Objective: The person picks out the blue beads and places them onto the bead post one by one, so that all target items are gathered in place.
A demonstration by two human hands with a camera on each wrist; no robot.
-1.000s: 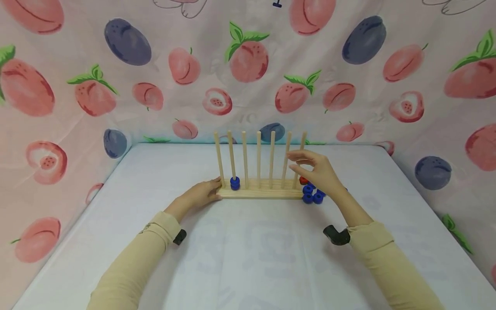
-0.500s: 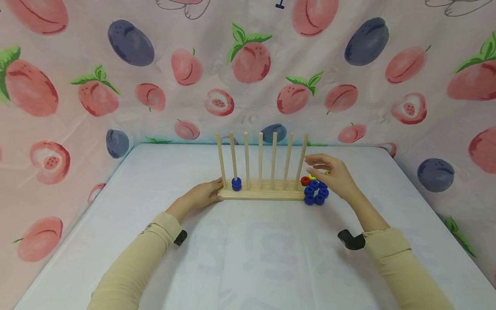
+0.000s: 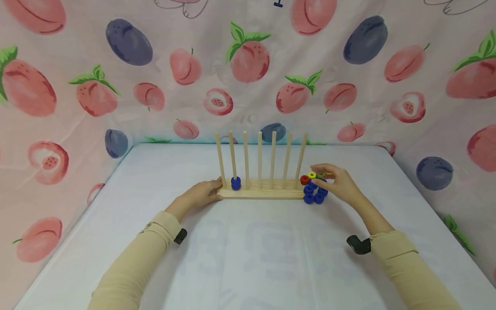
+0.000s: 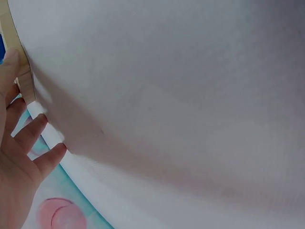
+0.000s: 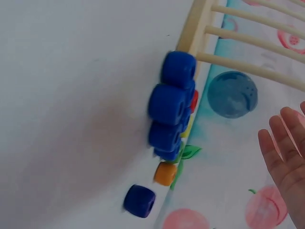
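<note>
A wooden peg rack point(image 3: 263, 194) with several upright pegs stands on the white table. My left hand point(image 3: 201, 193) holds its left end, with the thumb point(image 4: 9, 67) against the wood in the left wrist view. Blue beads point(image 3: 236, 183) are stacked at the foot of the second peg from the left. My right hand point(image 3: 341, 183) hovers over loose beads at the rack's right end, its fingers spread from the thumb and nothing between them. Among those lie a red bead point(image 3: 305, 180), a yellow bead point(image 3: 311, 175) and several blue beads point(image 5: 167, 104).
In the right wrist view, an orange bead point(image 5: 165, 173) and a dark blue bead point(image 5: 139, 201) lie beyond the blue cluster. A fruit-printed cloth point(image 3: 248, 90) hangs behind the white tabletop point(image 3: 263, 258).
My right hand has moved right, from beside the right-hand pegs, and come down over the loose beads. The left hand stays at the rack's end.
</note>
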